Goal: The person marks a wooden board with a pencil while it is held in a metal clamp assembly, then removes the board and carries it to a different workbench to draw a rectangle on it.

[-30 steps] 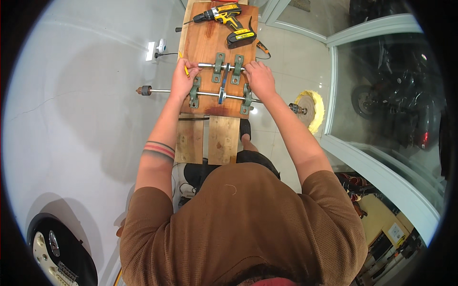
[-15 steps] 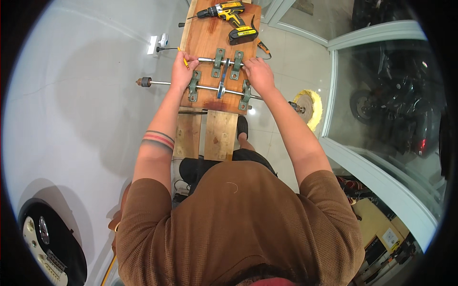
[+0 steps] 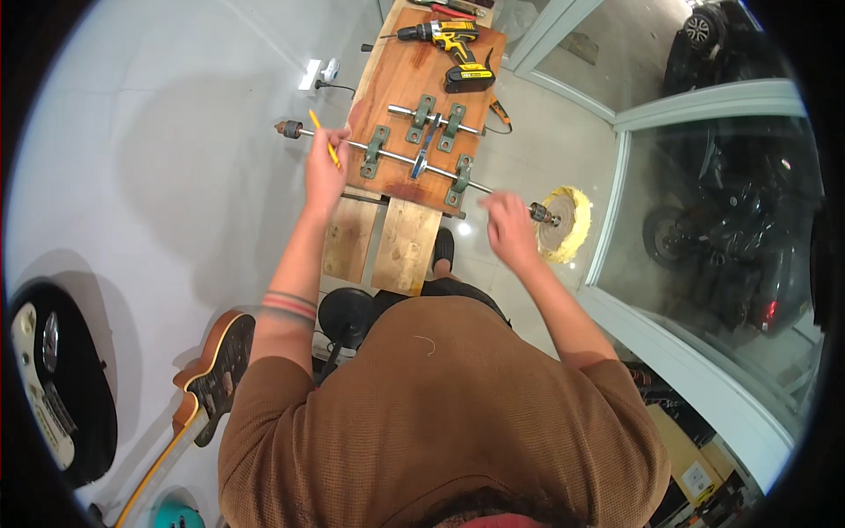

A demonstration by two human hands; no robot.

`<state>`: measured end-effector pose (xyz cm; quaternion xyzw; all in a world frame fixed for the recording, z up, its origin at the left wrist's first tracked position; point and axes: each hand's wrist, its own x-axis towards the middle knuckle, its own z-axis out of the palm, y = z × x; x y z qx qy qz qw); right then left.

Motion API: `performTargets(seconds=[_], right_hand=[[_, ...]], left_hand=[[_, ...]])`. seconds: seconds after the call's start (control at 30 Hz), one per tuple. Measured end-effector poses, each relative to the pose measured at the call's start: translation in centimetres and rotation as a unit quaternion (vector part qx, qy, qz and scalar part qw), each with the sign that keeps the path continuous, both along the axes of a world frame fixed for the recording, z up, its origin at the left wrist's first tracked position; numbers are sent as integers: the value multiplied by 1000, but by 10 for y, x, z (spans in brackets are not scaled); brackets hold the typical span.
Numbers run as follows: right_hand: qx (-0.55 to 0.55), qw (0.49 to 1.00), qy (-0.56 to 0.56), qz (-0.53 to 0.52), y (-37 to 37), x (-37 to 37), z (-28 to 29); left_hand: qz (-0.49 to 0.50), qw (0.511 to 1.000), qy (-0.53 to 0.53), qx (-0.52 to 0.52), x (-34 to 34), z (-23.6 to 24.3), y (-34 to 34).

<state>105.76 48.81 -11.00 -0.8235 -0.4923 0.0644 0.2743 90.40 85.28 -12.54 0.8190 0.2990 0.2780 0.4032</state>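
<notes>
My left hand [image 3: 326, 167] holds a yellow pencil [image 3: 313, 121] by the left edge of the wooden board [image 3: 396, 70], beside the long steel shaft [image 3: 395, 154]. My right hand [image 3: 506, 216] is off the board at lower right, near that shaft's right end, slightly blurred, with loosely bent fingers and nothing visible in them. Green bearing blocks [image 3: 455, 128] carry the long shaft and a short shaft [image 3: 403, 110], with a dark belt [image 3: 422, 150] between them. A chuck [image 3: 294, 129] tips the left end; a yellow buffing wheel [image 3: 574, 224] is on the right.
A yellow-black drill [image 3: 466, 75] and red-handled tools [image 3: 449, 11] lie at the far end. A power socket [image 3: 309, 75] is left. A black round seat [image 3: 346, 317] is below; guitars [image 3: 220, 374] stand at lower left. Glass panels [image 3: 695, 194] line the right, motorbikes behind.
Both hands have left the short shaft: the right moved down off the board, the left back toward the board's left edge with the pencil. The view has shifted, showing more guitars.
</notes>
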Motion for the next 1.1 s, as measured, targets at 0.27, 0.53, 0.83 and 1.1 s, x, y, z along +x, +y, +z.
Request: performTargets(seconds=[0.27, 0.53, 0.83, 1.1], right_hand=[[-157, 923, 343, -81, -155, -78, -103], [-488, 732, 469, -78, -312, -34, -232], [-304, 767, 522, -218, -267, -16, -233], [-206, 800, 545, -140, -215, -25, -240]], left_hand=[[-49, 999, 23, -3, -89, 5, -127], [-139, 986, 92, -13, -120, 17, -204], [-129, 963, 235, 10, -122, -12, -203], [-187, 949, 246, 64, -148, -33, -200]])
